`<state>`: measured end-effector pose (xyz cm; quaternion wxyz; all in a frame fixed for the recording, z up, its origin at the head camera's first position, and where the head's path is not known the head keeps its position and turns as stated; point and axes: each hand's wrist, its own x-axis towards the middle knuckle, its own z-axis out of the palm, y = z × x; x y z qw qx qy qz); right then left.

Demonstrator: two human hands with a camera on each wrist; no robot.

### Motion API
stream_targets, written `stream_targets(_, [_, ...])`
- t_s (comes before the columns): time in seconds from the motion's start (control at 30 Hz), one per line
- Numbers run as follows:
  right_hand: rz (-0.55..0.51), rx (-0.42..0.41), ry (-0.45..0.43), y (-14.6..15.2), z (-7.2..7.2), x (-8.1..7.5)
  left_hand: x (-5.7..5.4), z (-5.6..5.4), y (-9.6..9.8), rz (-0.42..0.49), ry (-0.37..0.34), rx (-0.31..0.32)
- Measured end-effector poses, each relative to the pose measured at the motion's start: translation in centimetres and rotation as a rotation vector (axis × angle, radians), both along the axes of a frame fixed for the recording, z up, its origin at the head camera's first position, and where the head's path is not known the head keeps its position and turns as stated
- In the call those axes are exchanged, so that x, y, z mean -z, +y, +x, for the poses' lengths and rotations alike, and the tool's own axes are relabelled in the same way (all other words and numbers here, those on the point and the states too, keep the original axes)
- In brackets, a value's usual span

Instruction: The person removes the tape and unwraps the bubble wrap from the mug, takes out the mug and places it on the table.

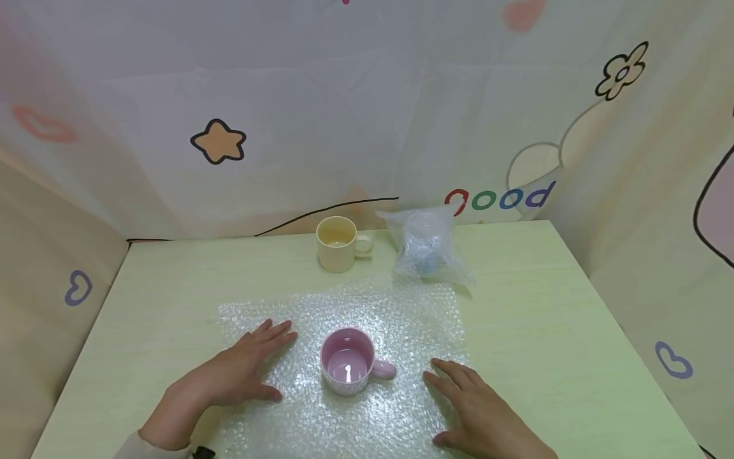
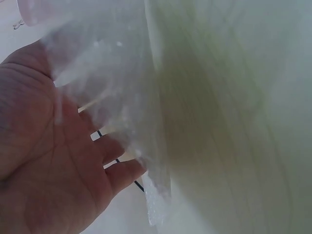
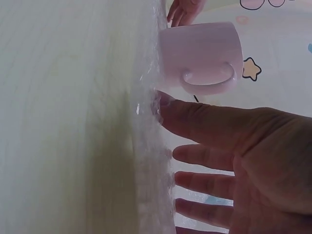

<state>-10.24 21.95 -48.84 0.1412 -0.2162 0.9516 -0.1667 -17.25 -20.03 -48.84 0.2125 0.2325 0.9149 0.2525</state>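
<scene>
A pink mug [image 1: 347, 361] stands upright on a sheet of bubble wrap [image 1: 309, 417] spread over the table, its handle pointing right. My left hand [image 1: 243, 370] is at the sheet's left side, fingers spread and straight; in the left wrist view its fingertips [image 2: 127, 170] meet the bubble wrap [image 2: 122, 63]. On the right side, my right hand [image 1: 478, 408] lies with loosely straight fingers over the sheet's edge. The right wrist view shows its thumb [image 3: 204, 119] touching the bubble wrap [image 3: 151, 146], with the pink mug [image 3: 202, 56] beyond. Neither hand touches the mug.
Behind the sheet, a yellow mug [image 1: 336, 245] stands near the table's back edge. Beside it sits a bubble-wrapped bundle [image 1: 427, 245], overlapping the sheet's far edge in this view. Printed curtains [image 1: 344, 127] enclose the pale table [image 1: 550, 331] at the back and sides.
</scene>
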Motion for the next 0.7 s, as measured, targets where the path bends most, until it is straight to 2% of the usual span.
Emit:
stream_targets(0.33, [0.043, 0.036, 0.037, -0.48, 0.14, 0.65, 0.53, 0.27, 0.04, -0.018, 0.038, 0.024])
stream_targets(0.7, [0.065, 0.043, 0.097, -0.87, 0.28, 1.0, 0.54, 0.43, 0.51, -0.033, 0.041, -0.019])
